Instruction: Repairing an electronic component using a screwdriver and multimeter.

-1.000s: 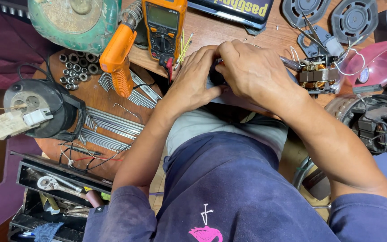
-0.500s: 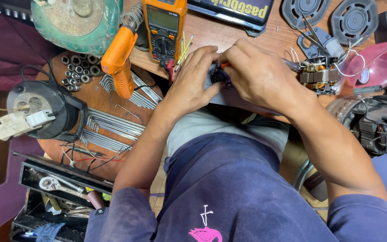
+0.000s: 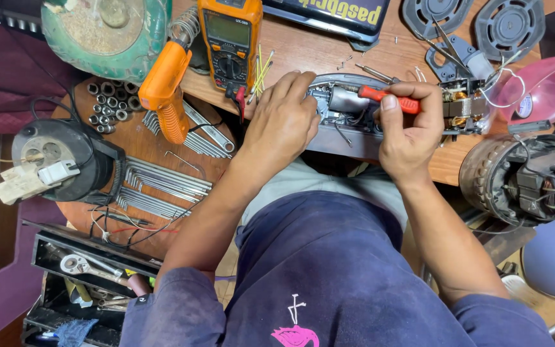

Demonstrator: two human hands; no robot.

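Since 0.5 s ago the hands are seen spread apart: the right hand [image 3: 412,132] is shifted outward, and the opened grey appliance housing [image 3: 345,115] between them is now exposed where it was covered before.

- Red-handled screwdriver [image 3: 390,97] is pinched in the right hand, thumb on top, shaft pointed left into the housing.
- Left hand [image 3: 281,125] is laid over the housing's left edge, fingers curled onto the rim; nothing is held in it, the part is only braced.
- Housing is set at the near edge of the wooden counter [image 3: 316,48], just beside the orange multimeter [image 3: 229,38]. Loose wires and a silvery part are seen inside.
- Handling, as judged: housing looks like a light, stiff plastic shell; wiring inside is thin and easily snagged. A hold on the outer rim is safer than anything inside. The screwdriver is light and rigid, with a ribbed handle that should be hard to slip.
- Nearby: orange soldering gun [image 3: 165,90], sockets [image 3: 107,103] and hex keys [image 3: 162,186] on the round stool top, a copper-wound motor [image 3: 460,106] right of the right hand, and a bigger motor [image 3: 525,183] lower right.
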